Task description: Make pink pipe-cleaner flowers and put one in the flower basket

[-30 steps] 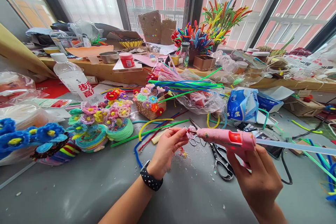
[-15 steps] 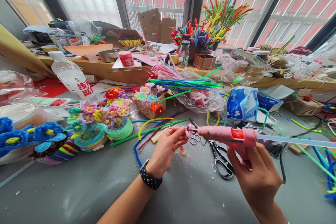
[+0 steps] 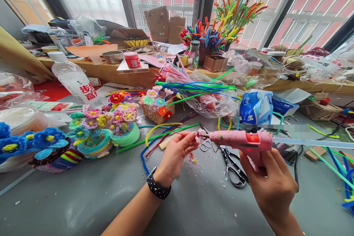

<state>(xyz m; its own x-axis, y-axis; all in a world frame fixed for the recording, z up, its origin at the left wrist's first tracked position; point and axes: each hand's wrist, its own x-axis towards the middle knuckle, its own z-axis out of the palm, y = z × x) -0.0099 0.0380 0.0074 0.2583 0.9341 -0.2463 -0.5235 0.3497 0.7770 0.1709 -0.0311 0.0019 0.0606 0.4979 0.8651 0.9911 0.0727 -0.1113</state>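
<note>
My left hand (image 3: 177, 153), with a black dotted watch strap (image 3: 159, 184) at the wrist, pinches a small pink and white pipe-cleaner flower (image 3: 200, 137). A thin dark red stem runs back through the fingers. In my right hand (image 3: 272, 182) is a pink hot glue gun (image 3: 243, 140), its grip wrapped by my fingers. A long translucent glue stick (image 3: 309, 142) sticks out of its rear. The gun's nozzle is at the flower; whether it touches cannot be made out. Beneath them lie black-handled scissors (image 3: 235, 171) and a smaller silver-handled pair (image 3: 205, 145).
Left stand pipe-cleaner flower pots (image 3: 125, 136), blue flowers (image 3: 47, 140) and a water bottle (image 3: 74, 81). Behind the hands are a flower basket (image 3: 157, 112) and a plastic bag of pipe cleaners (image 3: 210, 101). A blue tissue pack (image 3: 256, 107) sits to the right. Fluff scraps dot the grey table (image 3: 110, 202).
Both hands stay nearly in place, with the flower and the glue gun nozzle still close together. The view has shifted very slightly.
</note>
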